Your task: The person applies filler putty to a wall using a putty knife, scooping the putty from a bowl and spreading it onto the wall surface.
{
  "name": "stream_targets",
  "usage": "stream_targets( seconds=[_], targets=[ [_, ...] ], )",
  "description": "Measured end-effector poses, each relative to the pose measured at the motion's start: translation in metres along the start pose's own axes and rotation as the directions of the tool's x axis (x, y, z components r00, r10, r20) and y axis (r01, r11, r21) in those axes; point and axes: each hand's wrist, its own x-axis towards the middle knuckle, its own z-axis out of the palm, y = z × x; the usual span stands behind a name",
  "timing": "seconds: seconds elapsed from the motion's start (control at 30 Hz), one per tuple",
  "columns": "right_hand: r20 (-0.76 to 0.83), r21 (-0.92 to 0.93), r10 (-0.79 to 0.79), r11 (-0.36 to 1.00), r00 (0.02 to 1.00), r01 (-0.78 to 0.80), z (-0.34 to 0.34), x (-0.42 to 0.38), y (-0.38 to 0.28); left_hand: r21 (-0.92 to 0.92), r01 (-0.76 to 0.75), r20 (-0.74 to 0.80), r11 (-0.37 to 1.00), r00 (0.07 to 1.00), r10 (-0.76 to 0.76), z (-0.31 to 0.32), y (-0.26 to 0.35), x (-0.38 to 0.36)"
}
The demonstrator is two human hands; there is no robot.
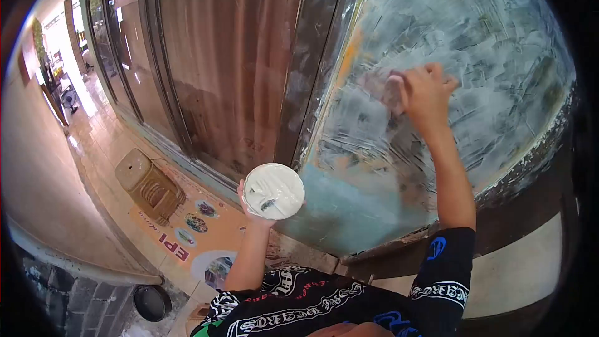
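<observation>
My left hand (254, 215) grips a round tub of white putty (274, 188) from below and the side, its open top facing me. The putty's surface is smeared, with a dark streak near the lower edge. Up at the wall, my right hand (427, 97) is closed round a small flat scraper (394, 92), blurred and partly hidden by the fingers. That scraper is held against or very near the wall (486, 43). Grey-white streaks of putty cover much of this wall, and its lower part (349, 203) shows plain blue-green paint.
Left of the wall stands a dark wooden frame (312, 56) with brown curtained glass (224, 43). Stacked plastic stools (146, 181) stand on the floor near an orange printed banner (159, 224). A black round basin (151, 302) lies lower left, beside grey blockwork (81, 302).
</observation>
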Motion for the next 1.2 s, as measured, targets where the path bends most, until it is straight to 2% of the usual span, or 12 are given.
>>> stream_targets(
  seconds=[0.13, 0.17, 0.23, 0.3, 0.4, 0.6, 0.67, 0.83, 0.93, 1.0, 1.1, 1.2],
  targets=[
    [-0.044, 0.210, 0.072, 0.976, 0.996, -0.061, -0.018, -0.018, -0.001, 0.030, -0.033, -0.125, 0.999, 0.992, 0.036, -0.008, -0.003, 0.002],
    [-0.024, 0.177, -0.025, 0.984, 0.999, 0.029, -0.004, -0.037, -0.013, 0.043, -0.034, -0.118, 0.998, 0.992, 0.039, -0.007, -0.003, 0.002],
    [0.145, 0.278, -0.088, 0.959, 0.985, 0.045, 0.023, -0.080, -0.045, 0.056, -0.036, -0.109, 0.998, 0.993, 0.042, -0.004, -0.004, 0.001],
    [0.151, 0.265, -0.205, 0.951, 0.967, 0.160, 0.048, -0.109, -0.068, 0.010, 0.027, -0.018, 1.000, 0.999, -0.027, 0.003, -0.006, 0.000],
    [0.226, 0.095, -0.126, 0.990, 0.966, 0.107, 0.061, -0.104, -0.041, 0.012, 0.053, -0.013, 0.999, 0.999, -0.053, 0.011, -0.010, 0.002],
    [-0.190, 0.127, 0.134, 0.986, 0.973, -0.111, -0.015, -0.037, 0.031, 0.023, 0.064, -0.008, 0.998, 0.998, -0.064, 0.004, -0.017, 0.006],
    [-0.129, 0.150, 0.180, 0.976, 0.975, -0.160, -0.026, -0.051, 0.024, 0.018, 0.057, -0.054, 0.998, 0.997, -0.056, 0.006, -0.018, 0.003],
    [0.099, 0.334, -0.103, 0.940, 0.990, 0.065, 0.035, -0.112, -0.046, -0.004, 0.047, -0.081, 0.999, 0.996, -0.047, -0.001, -0.020, 0.008],
    [0.165, 0.179, -0.086, 0.982, 0.982, 0.056, 0.048, -0.097, -0.032, 0.007, 0.062, -0.064, 0.998, 0.996, -0.061, 0.008, -0.025, 0.008],
    [0.007, 0.076, 0.039, 0.996, 0.999, -0.039, 0.025, -0.066, 0.002, 0.017, 0.080, -0.009, 0.997, 0.997, -0.080, 0.013, -0.025, 0.007],
    [-0.218, 0.261, 0.246, 0.947, 0.944, -0.187, -0.014, -0.041, 0.046, 0.013, 0.042, -0.104, 0.999, 0.994, -0.041, 0.011, -0.026, 0.007],
    [-0.149, 0.251, 0.303, 0.932, 0.941, -0.260, -0.021, -0.066, 0.041, -0.002, 0.071, -0.016, 0.997, 0.997, -0.071, 0.007, -0.024, 0.005]
  ],
)
